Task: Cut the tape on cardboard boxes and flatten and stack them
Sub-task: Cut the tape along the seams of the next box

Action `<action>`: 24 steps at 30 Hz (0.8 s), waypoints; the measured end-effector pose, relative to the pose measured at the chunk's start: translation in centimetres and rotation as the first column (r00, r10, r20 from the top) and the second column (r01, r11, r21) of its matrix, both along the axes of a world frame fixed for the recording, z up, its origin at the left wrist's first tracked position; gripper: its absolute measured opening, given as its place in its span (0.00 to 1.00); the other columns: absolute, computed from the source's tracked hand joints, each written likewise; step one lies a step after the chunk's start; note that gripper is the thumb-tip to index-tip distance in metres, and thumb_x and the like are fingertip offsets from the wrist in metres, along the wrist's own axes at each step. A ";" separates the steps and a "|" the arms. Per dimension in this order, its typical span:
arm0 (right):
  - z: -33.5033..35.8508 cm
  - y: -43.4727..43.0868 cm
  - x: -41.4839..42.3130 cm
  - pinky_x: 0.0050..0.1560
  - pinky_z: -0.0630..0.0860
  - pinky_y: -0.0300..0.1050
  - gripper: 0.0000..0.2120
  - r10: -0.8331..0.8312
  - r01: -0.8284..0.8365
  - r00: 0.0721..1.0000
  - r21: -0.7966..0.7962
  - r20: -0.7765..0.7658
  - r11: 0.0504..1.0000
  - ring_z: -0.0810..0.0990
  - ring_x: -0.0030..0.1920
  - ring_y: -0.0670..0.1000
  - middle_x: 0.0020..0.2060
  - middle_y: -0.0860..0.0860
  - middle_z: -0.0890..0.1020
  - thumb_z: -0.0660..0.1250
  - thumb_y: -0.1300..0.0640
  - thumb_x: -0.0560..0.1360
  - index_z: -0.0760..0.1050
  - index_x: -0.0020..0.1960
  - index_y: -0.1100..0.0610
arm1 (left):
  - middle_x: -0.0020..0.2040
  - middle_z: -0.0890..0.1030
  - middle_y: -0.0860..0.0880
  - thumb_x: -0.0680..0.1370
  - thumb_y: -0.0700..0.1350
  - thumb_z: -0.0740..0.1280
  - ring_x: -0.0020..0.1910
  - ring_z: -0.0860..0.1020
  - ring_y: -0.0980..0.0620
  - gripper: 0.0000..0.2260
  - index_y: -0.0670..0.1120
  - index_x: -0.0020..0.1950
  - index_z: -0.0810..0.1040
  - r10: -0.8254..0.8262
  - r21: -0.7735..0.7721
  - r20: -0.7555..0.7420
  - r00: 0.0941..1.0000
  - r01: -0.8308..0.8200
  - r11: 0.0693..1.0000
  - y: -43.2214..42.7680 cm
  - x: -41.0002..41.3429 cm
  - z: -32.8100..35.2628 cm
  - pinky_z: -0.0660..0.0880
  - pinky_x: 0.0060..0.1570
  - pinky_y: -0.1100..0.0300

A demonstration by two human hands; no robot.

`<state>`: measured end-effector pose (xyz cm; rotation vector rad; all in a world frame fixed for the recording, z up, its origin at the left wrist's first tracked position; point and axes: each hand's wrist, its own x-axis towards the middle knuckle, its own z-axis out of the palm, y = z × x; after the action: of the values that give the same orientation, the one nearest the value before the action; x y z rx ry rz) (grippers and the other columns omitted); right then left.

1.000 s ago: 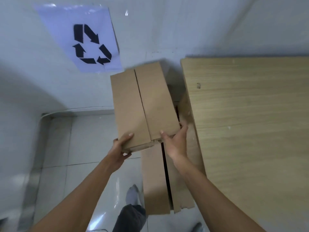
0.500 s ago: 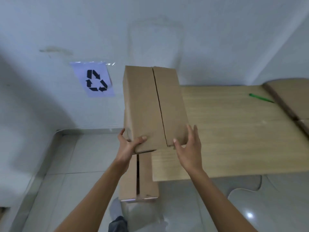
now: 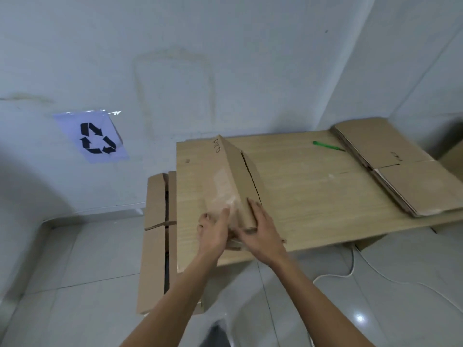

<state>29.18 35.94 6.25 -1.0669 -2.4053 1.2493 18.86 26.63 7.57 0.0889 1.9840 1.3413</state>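
A long brown cardboard box [image 3: 231,176] lies tilted on the left part of the wooden table [image 3: 313,196], with clear tape along its upper side and a slit seam on its right face. My left hand [image 3: 213,230] holds the near end of the box with its fingers on the taped side. My right hand [image 3: 260,227] grips the near right corner of the box. A green cutter [image 3: 328,146] lies at the table's far side. Flattened boxes [image 3: 398,171] are stacked at the table's right end.
More cardboard boxes [image 3: 156,236] stand on the tiled floor against the table's left edge. A recycling sign [image 3: 96,137] is stuck on the wall at the left. A white cable [image 3: 350,269] runs over the floor under the table's front.
The box came up from the floor stack, moved right and down onto the table, and turned so its taped side faces up. Both hands stayed at its near end.
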 end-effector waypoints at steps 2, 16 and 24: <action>0.5 1.4 0.3 0.73 0.68 0.55 0.41 -0.079 0.073 0.992 -0.067 -0.095 0.995 0.67 0.73 0.46 0.74 0.40 0.67 0.68 0.29 0.69 0.59 0.77 0.38 | 0.72 0.73 0.42 0.79 0.69 0.53 0.69 0.73 0.42 0.36 0.44 0.77 0.66 0.038 0.087 0.133 0.990 -0.050 0.995 0.2 -0.1 -0.6 0.71 0.69 0.43; -2.8 17.4 -1.5 0.62 0.76 0.66 0.18 -0.574 0.268 0.814 -0.821 -0.086 0.503 0.82 0.56 0.61 0.56 0.56 0.85 0.61 0.45 0.80 0.80 0.61 0.55 | 0.80 0.56 0.47 0.61 0.77 0.70 0.79 0.57 0.48 0.54 0.52 0.80 0.58 -0.233 -0.053 -0.143 0.962 0.228 0.972 14.1 -5.5 -3.7 0.57 0.78 0.47; -4.7 25.3 -3.2 0.44 0.80 0.52 0.17 -0.670 0.330 0.739 -0.903 0.066 0.275 0.81 0.44 0.58 0.43 0.55 0.82 0.62 0.43 0.78 0.80 0.54 0.55 | 0.75 0.58 0.55 0.74 0.69 0.66 0.71 0.63 0.46 0.33 0.67 0.76 0.59 -0.467 -0.350 -0.367 0.805 0.345 0.871 19.3 -9.5 -4.7 0.65 0.67 0.46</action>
<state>26.02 61.28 1.54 -1.5109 -0.8140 2.1941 9.35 45.90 2.84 0.7166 2.3261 0.8036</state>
